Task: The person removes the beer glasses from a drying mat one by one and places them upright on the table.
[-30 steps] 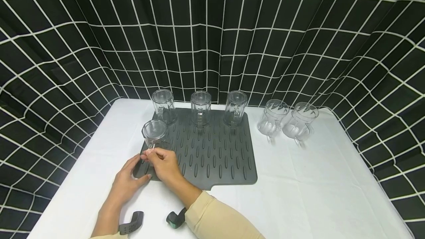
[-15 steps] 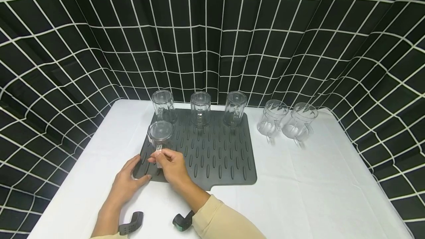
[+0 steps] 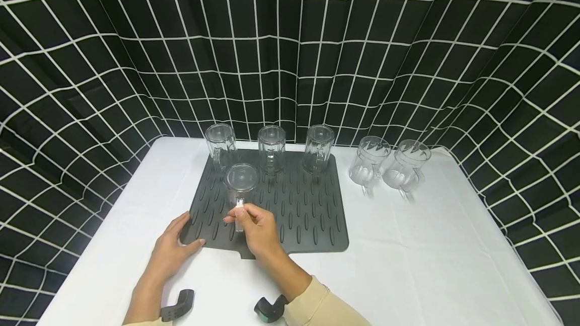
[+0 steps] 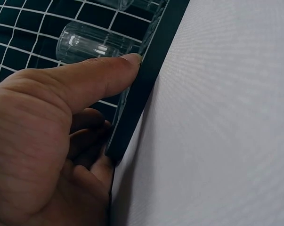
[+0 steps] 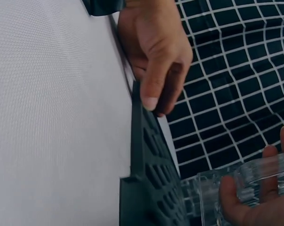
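Note:
A clear glass mug is upside down over the left-middle of the dark grey ribbed drying mat. My right hand pinches its handle between thumb and fingers; in the right wrist view those fingers sit around the handle. At the mat's near left corner lies my left hand, fingers along the left edge and thumb at the front edge. The left wrist view has that thumb touching the mat's rim.
Along the mat's back edge stand three upturned glass mugs. Two more mugs stand rim up on the white tablecloth, right of the mat. A black curtain with a white grid closes off the back and sides.
My right hand has carried the upturned mug rightward from the mat's left edge toward the middle, its handle turning to face me. The left hand keeps its place at the corner.

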A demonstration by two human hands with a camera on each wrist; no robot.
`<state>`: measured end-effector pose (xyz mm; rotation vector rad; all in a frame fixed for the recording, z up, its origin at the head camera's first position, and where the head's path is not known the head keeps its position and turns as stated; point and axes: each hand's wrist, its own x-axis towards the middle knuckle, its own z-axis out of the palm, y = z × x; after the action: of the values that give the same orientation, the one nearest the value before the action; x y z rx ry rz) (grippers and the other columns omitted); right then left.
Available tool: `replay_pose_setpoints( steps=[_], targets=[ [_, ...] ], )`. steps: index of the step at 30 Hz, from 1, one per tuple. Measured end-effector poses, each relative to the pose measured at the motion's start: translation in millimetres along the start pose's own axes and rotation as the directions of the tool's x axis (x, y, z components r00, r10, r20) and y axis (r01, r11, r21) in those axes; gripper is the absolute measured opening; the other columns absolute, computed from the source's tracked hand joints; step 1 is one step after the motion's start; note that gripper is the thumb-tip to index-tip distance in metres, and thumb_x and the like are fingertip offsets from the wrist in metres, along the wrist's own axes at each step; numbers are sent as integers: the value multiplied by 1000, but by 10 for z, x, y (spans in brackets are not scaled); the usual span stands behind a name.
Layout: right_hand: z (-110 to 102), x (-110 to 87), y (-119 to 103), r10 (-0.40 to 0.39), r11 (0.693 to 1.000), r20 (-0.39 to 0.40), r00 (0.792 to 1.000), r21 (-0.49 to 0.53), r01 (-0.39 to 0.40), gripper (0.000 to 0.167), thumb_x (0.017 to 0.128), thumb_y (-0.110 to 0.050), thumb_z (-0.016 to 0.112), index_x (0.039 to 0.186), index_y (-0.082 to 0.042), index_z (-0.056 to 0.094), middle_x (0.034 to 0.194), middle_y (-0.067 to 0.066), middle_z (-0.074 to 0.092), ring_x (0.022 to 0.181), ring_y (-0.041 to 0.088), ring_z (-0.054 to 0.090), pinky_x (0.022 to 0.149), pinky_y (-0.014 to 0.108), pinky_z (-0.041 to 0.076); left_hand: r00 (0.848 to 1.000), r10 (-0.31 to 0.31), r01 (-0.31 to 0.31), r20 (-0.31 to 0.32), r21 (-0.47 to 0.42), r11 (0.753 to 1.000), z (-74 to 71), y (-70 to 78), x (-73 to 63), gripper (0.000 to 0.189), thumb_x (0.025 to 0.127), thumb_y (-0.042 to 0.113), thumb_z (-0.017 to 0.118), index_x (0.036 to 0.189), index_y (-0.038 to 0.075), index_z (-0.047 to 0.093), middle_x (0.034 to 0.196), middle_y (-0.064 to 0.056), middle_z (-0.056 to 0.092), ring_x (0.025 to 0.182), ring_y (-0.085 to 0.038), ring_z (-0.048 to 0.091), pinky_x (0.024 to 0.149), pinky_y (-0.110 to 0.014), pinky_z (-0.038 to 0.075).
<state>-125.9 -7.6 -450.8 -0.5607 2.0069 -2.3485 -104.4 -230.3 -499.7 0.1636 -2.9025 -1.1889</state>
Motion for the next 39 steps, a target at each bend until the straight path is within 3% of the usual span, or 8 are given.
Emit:
replay_pose_setpoints(
  steps=[2,10,12,18,22,30,39],
  targets=[
    [-54,-25,-24,15,1000,-6,1000,16,-15,26,101,-14,52,97,8,65,89,18,71,105,34,63,93,31,48,1000,4,-4,-1,-1,1000,-2,4,-7,85,82,27,76,149,-1,31,153,-21,27,138,-43,25,109,-60,23],
    [-260,-123,-139,92,994,-49,995,68,-89,30,102,-17,51,98,10,62,94,20,69,93,29,67,85,52,54,1000,15,-15,-4,-6,1000,-6,-3,-8,85,82,25,76,149,-1,30,154,-21,26,138,-42,25,110,-58,24],
    [-314,-144,-162,83,994,-56,995,81,-78,32,102,-18,51,98,12,62,94,22,69,93,35,66,85,54,53,1000,11,-11,-1,-6,1000,-13,0,-7,85,83,25,76,149,-1,30,154,-21,26,139,-42,24,110,-58,23],
    [-473,-195,-181,19,996,-88,996,88,-12,35,101,-23,52,96,11,61,90,24,67,88,35,67,81,43,57,1000,12,-12,-6,-7,1000,-15,1,-1,85,82,24,76,149,0,29,154,-21,26,139,-42,24,110,-58,23],
    [-563,-229,-203,-18,997,-135,991,69,27,32,102,-18,52,95,12,60,87,22,67,84,26,68,79,40,58,1000,17,-17,-5,-12,1000,-2,-2,6,85,82,24,76,149,-1,30,153,-21,27,138,-42,25,110,-58,24],
    [-726,-290,-245,-84,993,-213,973,59,99,29,102,-12,51,92,14,60,83,21,66,79,25,68,74,37,59,1000,15,-16,-12,-10,1000,7,-2,-6,84,82,24,76,149,-1,30,153,-21,27,138,-42,25,110,-58,24],
    [-874,-358,-300,-118,988,-247,962,64,138,29,102,-8,50,92,17,57,81,18,66,75,22,66,69,30,58,1000,5,-5,-11,-9,1000,27,-26,-9,84,82,23,76,149,-1,31,153,-22,27,138,-42,25,110,-59,24]
  ],
)
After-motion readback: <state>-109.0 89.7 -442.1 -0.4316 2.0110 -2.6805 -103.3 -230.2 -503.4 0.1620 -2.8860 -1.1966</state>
